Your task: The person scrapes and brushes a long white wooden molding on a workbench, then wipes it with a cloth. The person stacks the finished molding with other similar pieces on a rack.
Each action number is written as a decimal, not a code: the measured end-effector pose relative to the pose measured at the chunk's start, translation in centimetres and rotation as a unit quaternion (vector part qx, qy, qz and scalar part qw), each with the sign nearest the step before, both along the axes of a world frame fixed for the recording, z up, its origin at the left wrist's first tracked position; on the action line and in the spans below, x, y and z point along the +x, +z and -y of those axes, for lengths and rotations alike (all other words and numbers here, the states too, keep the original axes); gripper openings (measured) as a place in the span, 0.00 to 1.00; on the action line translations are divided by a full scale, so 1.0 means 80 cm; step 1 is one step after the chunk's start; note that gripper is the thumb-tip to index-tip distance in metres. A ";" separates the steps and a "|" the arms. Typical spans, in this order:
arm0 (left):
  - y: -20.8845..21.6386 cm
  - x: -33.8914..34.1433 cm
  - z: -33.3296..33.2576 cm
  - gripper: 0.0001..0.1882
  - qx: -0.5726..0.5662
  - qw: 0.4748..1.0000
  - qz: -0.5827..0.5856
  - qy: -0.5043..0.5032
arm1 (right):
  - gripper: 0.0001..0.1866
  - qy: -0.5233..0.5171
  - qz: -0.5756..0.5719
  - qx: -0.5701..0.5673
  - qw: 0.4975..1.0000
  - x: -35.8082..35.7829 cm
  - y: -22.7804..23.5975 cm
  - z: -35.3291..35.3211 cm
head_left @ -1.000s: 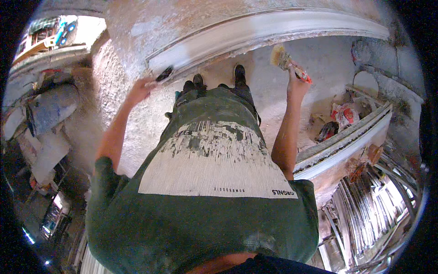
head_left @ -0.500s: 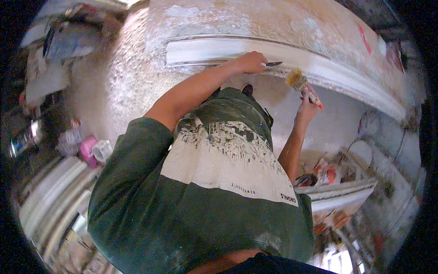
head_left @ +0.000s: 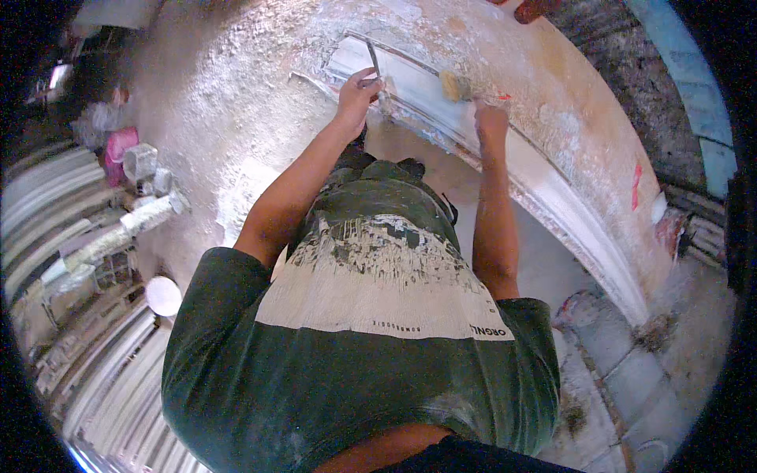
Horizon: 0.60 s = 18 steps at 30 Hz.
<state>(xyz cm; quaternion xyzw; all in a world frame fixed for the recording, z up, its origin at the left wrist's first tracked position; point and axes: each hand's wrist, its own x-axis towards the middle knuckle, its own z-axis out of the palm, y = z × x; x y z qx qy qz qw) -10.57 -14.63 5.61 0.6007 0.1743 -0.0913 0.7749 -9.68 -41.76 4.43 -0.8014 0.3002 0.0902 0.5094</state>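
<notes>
A long white plaster-like moulding (head_left: 544,185) lies along a stained bench top (head_left: 583,118). Near its far left end, my left hand (head_left: 359,101) is closed on a thin knife-like tool (head_left: 373,57), its narrow dark length pointing up and away. My right hand (head_left: 492,122) is closed round a paintbrush (head_left: 455,85). The pale yellow bristles are over the moulding and point left; whether they touch it I cannot tell. A bit of the brush's orange-red handle shows by my fingers.
Long white strips (head_left: 126,394) are stacked at the lower left. Beside them stand a pink container (head_left: 120,154), a white bucket (head_left: 140,160) and a round white lid-like disc (head_left: 164,296). Grey blocks or tiles (head_left: 631,378) lie at the lower right.
My view has turned. The left hand has moved toward the moulding's left end, its tool now pointing away instead of right. The right hand has moved forward, bringing the brush over the moulding.
</notes>
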 end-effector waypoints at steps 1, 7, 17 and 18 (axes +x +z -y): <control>-0.008 0.003 -0.006 0.23 -0.025 0.999 -0.022 0.036 | 0.31 0.034 0.050 -0.111 0.992 -0.006 0.011 -0.026; -0.008 0.005 0.011 0.16 -0.068 0.996 -0.028 -0.048 | 0.30 0.284 0.249 0.069 0.923 -0.011 0.020 -0.138; -0.144 -0.003 -0.097 0.19 -0.279 0.929 -0.171 0.176 | 0.19 0.524 0.153 -0.305 0.780 -0.048 0.029 -0.042; -0.143 -0.002 -0.096 0.19 -0.298 0.923 -0.169 0.177 | 0.18 0.535 0.163 -0.306 0.771 -0.044 0.033 -0.051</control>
